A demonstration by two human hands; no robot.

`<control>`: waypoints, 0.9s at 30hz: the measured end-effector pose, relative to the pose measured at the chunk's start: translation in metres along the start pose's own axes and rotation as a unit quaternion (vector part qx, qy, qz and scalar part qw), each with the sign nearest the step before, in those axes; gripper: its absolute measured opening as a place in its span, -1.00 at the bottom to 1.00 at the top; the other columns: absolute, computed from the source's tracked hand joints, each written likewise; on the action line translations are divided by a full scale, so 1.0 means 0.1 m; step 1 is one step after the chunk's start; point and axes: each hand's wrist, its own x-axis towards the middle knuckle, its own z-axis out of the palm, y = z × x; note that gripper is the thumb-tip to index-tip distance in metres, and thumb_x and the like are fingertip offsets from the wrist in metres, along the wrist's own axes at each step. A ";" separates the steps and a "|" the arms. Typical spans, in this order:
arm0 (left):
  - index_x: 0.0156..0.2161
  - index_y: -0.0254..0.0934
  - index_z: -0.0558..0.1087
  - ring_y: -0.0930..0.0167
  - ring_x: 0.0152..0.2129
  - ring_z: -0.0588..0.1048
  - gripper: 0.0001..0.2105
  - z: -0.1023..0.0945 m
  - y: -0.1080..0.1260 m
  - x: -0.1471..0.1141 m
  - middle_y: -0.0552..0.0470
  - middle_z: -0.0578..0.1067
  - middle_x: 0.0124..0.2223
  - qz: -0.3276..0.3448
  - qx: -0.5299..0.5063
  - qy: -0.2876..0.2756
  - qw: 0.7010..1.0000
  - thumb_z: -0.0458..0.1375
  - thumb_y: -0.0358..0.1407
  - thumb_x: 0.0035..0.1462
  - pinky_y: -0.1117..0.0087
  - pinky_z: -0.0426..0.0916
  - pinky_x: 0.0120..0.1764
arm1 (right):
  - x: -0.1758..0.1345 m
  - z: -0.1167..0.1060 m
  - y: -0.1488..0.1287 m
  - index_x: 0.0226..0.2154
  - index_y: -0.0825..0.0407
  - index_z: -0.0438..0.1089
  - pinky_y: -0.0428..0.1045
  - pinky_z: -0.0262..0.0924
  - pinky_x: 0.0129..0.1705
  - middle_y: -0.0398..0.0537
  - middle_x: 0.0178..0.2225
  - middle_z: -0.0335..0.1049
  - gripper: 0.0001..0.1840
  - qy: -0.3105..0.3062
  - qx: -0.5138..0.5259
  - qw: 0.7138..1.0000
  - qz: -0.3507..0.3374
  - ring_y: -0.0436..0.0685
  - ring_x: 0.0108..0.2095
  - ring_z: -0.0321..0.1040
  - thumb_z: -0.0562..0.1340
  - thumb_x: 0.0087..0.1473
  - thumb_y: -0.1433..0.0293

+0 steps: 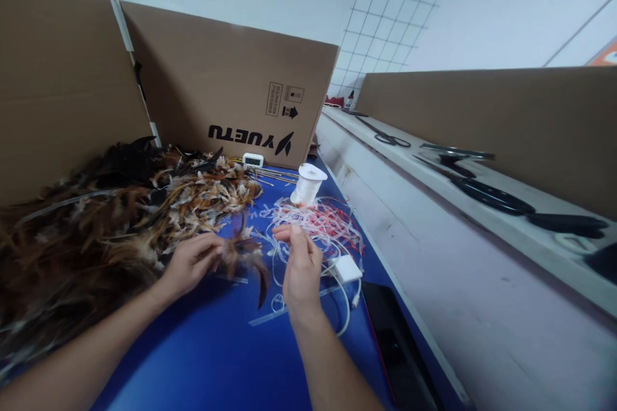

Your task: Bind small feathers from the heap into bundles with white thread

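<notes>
My left hand [193, 264] pinches a small bunch of brown feathers [241, 252], which fans out to the right over the blue table. A few inches to the right, my right hand [301, 262] is raised with thumb and fingers drawn together. Whatever lies between those fingertips, if anything, is too small to make out. Just behind the right hand lies a tangle of white and red ribbon strips [332, 225]. A white spool [308, 186] stands at the tangle's back. The big pile of brown, tan and black feathers [120, 218] spreads beside my left arm.
Cardboard panels [193, 77] enclose the back and left. A small white digital display [253, 160] and thin sticks [277, 173] sit behind. A white charger [346, 268] with cable, a clear ruler [270, 316] and a dark tablet-like device [398, 347] lie right. Scissors [393, 140] rest on the ledge.
</notes>
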 end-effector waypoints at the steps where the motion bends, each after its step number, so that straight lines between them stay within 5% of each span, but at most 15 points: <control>1: -0.53 -0.28 0.37 0.50 -0.65 0.35 -0.69 -0.01 0.01 0.01 0.11 0.37 -0.62 -0.014 -0.025 -0.002 1.000 -0.02 -0.34 0.25 0.50 0.25 -0.48 | 0.01 0.00 0.02 -0.56 0.04 0.44 0.01 0.19 -0.11 -0.11 -0.44 0.45 -0.60 0.005 0.013 1.000 0.007 0.09 -0.29 0.38 0.15 0.18 0.19; 15: -0.56 -0.31 0.38 0.51 -0.70 0.30 -0.71 0.07 -0.05 -0.08 0.10 0.35 -0.67 -0.181 -0.306 0.025 0.934 0.19 -0.22 0.12 0.50 0.17 -0.58 | 0.04 -0.02 0.05 -0.58 0.06 0.48 0.00 0.20 -0.22 -0.09 -0.51 0.46 -0.58 -0.013 -0.040 0.996 0.079 0.09 -0.39 0.36 0.17 0.13 0.15; 20: -0.60 -0.32 0.35 0.52 -0.72 0.28 -0.66 0.04 0.07 0.00 0.09 0.33 -0.68 -0.222 -0.397 0.032 0.890 0.21 -0.17 0.10 0.49 0.19 -0.60 | 0.10 -0.05 0.03 -0.58 0.05 0.45 -0.01 0.22 -0.24 -0.12 -0.54 0.43 -0.64 -0.019 -0.051 0.994 0.094 0.07 -0.42 0.34 0.20 0.08 0.17; 27: -0.49 -0.33 0.30 0.62 -0.72 0.20 -0.71 -0.05 0.05 0.09 0.16 0.29 -0.61 -0.239 -0.494 0.111 0.828 0.29 -0.21 0.04 0.58 0.12 -0.61 | 0.18 -0.10 0.07 -0.54 0.07 0.42 -0.02 0.22 -0.28 -0.16 -0.55 0.41 -0.76 -0.012 -0.072 0.990 0.122 0.04 -0.45 0.33 0.27 -0.04 0.23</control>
